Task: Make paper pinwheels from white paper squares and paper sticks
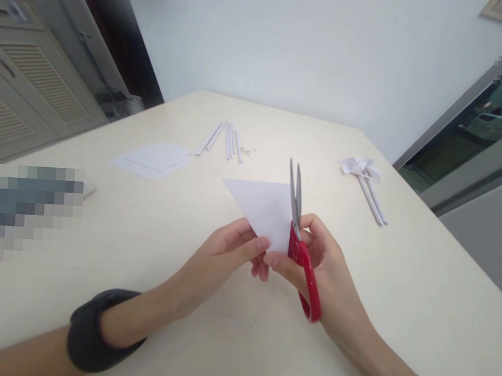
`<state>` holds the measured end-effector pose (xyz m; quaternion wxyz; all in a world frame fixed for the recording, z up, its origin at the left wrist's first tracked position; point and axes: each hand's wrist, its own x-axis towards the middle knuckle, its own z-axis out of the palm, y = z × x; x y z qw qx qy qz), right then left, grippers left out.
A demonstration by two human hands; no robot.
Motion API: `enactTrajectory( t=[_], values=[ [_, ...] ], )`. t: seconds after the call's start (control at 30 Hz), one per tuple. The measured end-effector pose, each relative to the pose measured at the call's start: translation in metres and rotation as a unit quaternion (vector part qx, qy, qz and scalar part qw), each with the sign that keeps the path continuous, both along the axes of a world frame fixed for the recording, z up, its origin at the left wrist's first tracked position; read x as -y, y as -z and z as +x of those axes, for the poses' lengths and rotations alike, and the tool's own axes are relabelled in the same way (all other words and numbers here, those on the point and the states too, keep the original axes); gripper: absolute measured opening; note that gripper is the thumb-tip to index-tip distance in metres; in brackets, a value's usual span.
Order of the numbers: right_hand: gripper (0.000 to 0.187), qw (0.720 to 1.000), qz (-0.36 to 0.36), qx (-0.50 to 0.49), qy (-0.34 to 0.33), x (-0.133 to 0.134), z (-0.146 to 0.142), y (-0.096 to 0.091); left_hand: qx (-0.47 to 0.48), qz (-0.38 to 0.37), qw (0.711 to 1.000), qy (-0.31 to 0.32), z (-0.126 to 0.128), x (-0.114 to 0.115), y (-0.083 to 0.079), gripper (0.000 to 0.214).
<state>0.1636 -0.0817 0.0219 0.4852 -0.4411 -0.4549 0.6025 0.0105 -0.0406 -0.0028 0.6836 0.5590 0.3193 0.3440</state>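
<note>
Between my two hands is a white sheet of paper (pixel 269 209), folded or cut to a triangle with one long point toward the far left. My left hand (pixel 234 246) pinches its lower left edge between thumb and fingers. A pair of scissors (pixel 307 276) with red handles hangs in my right hand (pixel 315 257), its grey blades pointing away from me and slightly parted. The right thumb tip also touches the paper's near corner. Part of the paper's right edge lies behind the scissors.
Several white paper sheets (pixel 150 162) lie at the left on the cream table (pixel 168 217). Rolled paper sticks (pixel 228 141) and small tan bits (pixel 247 152) sit farther back. On the right are paper pinwheels (pixel 360 167) on sticks. A blurred-out object (pixel 24 202) is at the left edge.
</note>
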Motion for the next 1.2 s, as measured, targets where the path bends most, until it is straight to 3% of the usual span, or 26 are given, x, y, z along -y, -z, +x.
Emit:
enactTrajectory(
  t=[0.17, 0.27, 0.4, 0.63, 0.8, 0.97, 1.2],
  values=[
    [0.024, 0.998, 0.028, 0.033, 0.055, -0.001, 0.000, 0.003, -0.022, 0.044, 0.996, -0.074, -0.003, 0.000, 0.000, 0.011],
    [0.023, 0.996, 0.030, 0.051, 0.069, -0.003, 0.000, 0.007, -0.021, 0.050, 0.997, -0.063, -0.003, 0.001, 0.000, 0.011],
    [0.022, 0.999, 0.028, 0.006, 0.033, -0.004, 0.001, 0.010, -0.048, 0.046, 0.998, -0.020, 0.000, 0.003, -0.003, 0.009],
    [0.023, 1.000, 0.003, 0.008, 0.019, -0.005, 0.004, 0.009, -0.021, 0.050, 0.998, -0.014, -0.002, -0.001, -0.004, 0.007],
    [0.030, 0.996, -0.064, -0.006, -0.065, 0.002, 0.006, 0.006, 0.019, 0.090, 0.996, -0.007, -0.011, -0.004, -0.001, 0.013],
    [0.029, 0.989, -0.055, 0.032, -0.134, 0.010, 0.002, 0.010, 0.019, 0.119, 0.988, -0.093, -0.017, -0.009, -0.002, 0.013],
    [0.028, 0.985, -0.072, 0.073, -0.138, 0.011, 0.001, 0.018, -0.043, 0.085, 0.980, -0.177, -0.011, -0.009, -0.001, 0.013]
  ],
)
